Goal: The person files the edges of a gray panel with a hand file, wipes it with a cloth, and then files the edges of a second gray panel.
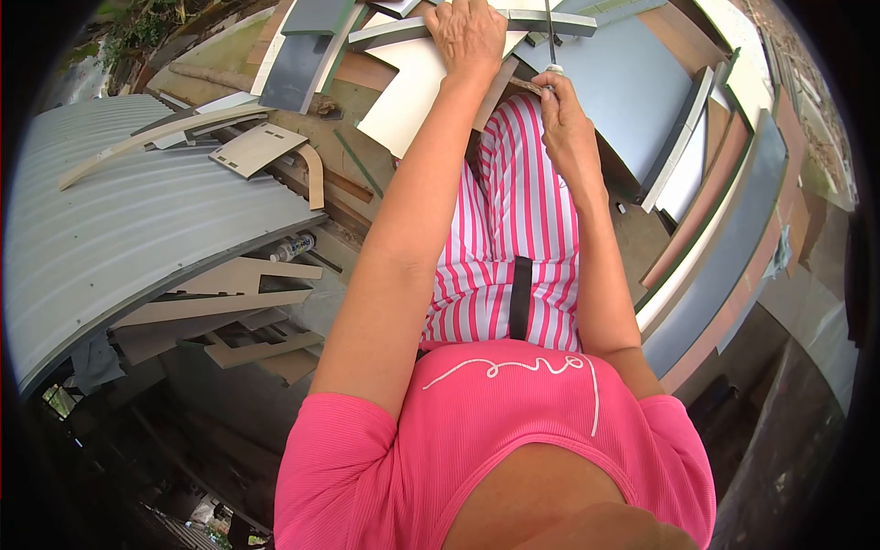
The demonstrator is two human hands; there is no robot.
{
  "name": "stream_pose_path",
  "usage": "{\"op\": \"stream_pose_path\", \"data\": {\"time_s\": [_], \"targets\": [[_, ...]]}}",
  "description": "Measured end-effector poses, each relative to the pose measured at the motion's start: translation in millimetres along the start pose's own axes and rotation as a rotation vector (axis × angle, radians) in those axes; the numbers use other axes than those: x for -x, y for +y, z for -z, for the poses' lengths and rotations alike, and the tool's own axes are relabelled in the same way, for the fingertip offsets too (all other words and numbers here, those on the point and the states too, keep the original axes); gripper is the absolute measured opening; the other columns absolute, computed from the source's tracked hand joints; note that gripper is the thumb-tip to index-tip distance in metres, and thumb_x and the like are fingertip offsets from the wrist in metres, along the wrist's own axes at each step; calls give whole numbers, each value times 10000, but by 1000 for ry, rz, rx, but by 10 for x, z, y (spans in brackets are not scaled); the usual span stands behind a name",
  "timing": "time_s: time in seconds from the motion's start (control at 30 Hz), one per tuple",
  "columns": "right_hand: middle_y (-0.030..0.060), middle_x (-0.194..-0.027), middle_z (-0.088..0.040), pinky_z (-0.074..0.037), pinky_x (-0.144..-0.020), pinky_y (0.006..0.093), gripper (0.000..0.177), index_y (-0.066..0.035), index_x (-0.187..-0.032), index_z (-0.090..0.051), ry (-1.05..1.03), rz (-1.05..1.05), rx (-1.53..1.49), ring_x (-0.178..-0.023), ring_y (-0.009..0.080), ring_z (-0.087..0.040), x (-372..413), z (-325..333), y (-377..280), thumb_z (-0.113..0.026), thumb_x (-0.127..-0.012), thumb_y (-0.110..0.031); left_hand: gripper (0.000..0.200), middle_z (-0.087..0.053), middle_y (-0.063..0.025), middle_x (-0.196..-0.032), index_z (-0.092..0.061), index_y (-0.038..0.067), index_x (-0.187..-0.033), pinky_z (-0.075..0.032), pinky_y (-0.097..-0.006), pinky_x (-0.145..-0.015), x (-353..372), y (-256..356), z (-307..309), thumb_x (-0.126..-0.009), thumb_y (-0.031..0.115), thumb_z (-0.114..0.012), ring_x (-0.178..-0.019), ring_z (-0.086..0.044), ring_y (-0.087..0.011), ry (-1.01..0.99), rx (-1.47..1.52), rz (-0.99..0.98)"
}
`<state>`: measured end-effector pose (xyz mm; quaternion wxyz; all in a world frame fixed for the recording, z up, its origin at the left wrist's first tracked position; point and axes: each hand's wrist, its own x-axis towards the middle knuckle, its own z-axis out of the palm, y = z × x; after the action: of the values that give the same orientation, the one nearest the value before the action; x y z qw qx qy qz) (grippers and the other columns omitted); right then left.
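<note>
At the top of the head view, my left hand (466,38) has its fingers bent over a long narrow grey strip of board (390,30), which lies crosswise over other pieces. Just to its right, my right hand (568,119) is closed around the pale handle of a tool with a long thin metal shaft (550,32). The shaft points away from me and crosses in front of the strip. A cream panel piece (401,101) lies under my left forearm. Beside my right hand is a large blue-grey panel (623,78).
Long boards (733,238) stand stacked along the right side. To the left spreads a corrugated metal sheet (110,202) with a curved strip (156,139) and a cream plate with holes (259,148) near it. A plastic bottle (293,247) lies under its edge, above offcuts (220,302).
</note>
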<state>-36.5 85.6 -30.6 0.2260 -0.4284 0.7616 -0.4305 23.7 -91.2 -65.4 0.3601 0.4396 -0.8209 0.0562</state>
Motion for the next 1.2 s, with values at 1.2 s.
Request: {"op": "stream_pose_path", "data": {"time_s": [1.2], "targets": [[158,-717,-618,-470,-690,419,231,-145,-1215,-534,-68,-99,-37,-695,325,-625,-206,102,-187,-442,-1031,-250,213,-642,-156,-932,-654,21,-857,-348,-474,-987,-12,22,0,-830,227,-611,-954,-552,-318,2,17,18]]}}
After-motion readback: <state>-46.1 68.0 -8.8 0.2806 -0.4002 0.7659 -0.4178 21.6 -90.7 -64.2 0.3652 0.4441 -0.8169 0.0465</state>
